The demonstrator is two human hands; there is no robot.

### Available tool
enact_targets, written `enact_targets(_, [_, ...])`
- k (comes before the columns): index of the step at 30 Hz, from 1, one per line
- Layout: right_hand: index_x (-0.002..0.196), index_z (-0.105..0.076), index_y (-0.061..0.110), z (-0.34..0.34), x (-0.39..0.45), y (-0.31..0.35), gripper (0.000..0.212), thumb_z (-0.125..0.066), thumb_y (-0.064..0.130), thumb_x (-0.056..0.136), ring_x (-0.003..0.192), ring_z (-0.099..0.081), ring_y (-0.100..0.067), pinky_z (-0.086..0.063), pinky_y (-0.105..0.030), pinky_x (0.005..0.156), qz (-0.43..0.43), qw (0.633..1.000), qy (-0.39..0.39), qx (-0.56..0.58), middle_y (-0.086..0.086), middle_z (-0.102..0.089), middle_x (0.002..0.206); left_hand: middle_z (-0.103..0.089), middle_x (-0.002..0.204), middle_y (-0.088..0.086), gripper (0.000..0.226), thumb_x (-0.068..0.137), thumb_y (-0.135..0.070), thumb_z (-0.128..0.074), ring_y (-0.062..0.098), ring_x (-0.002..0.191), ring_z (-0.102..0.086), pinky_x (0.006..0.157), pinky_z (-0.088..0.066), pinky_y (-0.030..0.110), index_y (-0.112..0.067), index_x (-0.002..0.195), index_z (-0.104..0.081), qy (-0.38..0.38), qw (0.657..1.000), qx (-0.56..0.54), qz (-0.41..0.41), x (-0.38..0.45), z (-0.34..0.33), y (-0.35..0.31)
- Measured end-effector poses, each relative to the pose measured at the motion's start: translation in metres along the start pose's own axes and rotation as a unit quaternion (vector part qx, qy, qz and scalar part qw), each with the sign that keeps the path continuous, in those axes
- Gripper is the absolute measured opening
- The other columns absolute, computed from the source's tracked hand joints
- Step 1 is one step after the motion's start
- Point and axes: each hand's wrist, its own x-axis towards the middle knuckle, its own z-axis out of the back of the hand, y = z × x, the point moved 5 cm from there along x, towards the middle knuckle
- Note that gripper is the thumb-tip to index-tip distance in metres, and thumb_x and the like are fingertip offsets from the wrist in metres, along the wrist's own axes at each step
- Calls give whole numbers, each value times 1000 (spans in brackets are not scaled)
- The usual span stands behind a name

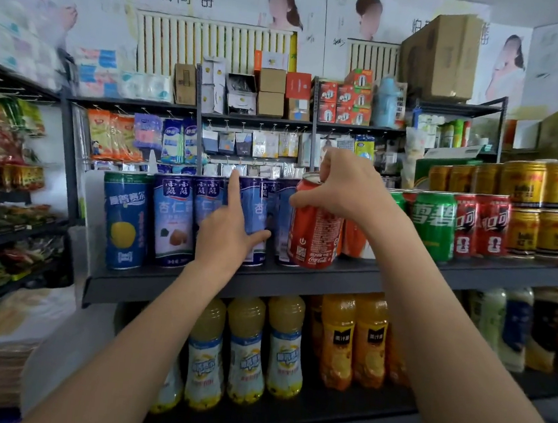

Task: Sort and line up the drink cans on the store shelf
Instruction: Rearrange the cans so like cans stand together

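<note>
The red Coca-Cola can [315, 230] sits at the front edge of the grey shelf [194, 280], tilted slightly, and your right hand [343, 192] is curled over its top with thumb and fingers clamped round the rim. Just left of it stands a row of tall blue almond-drink cans [173, 217]; your left hand [229, 230] grips one of these, thumb hooked round its right side and index finger stretched straight up its face. At the far left end of that row is a blue can with a yellow pear [125, 219] on it. To the right of the red can you have a green Sprite can [433, 224], then red cola cans [481, 225], then stacked gold cans [555, 206] further right. On the shelf below stand pale yellow juice bottles [246, 349] and orange juice bottles [355, 340].
</note>
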Motion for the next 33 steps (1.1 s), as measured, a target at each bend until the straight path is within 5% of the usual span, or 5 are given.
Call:
enact_targets(3, [69,-33,18,2,0,-6,50,-75,45,70,76,-48,-21,-41,-34,66,-13,1000,-5,-12,2,-45,71,-58,111,16,109,81,-41,-67,28,91,-58,72,-47,36,-20,145,19,25,999,26,17,-4,5,-2])
enact_targets(7, [86,-40,13,10,1,-19,52,-69,53,71,75,-47,-20,-36,-31,61,-25,999,-32,-11,1,-48,77,-45,131,8,64,90,-37,-55,24,120,-40,93,-40,35,-15,143,-27,-155,981,28,-116,-29,35,-44])
enact_targets(16, [91,-40,14,50,3,-64,55,-68,57,72,63,-38,-7,-31,-24,51,-16,995,-97,1,6,-42,74,-54,124,-1,87,66,-43,-78,16,112,-54,89,-44,26,-23,134,-27,88,949,-297,-61,-23,-17,-138])
enact_targets(23, [120,-50,22,80,2,-151,66,-75,40,62,95,-67,-21,-52,-38,85,8,924,137,357,-5,-68,106,-68,106,3,67,57,-28,-71,18,97,-66,79,-56,32,-19,120,-49,296,762,-576,15,-4,-54,-189])
enact_targets(33, [108,-36,19,143,43,-265,68,-83,37,62,85,-60,-13,-53,-33,78,30,958,-104,267,10,-53,89,-55,127,-1,79,72,-35,-72,15,111,-55,92,-46,32,-34,140,-31,188,910,-366,-50,41,-100,-307])
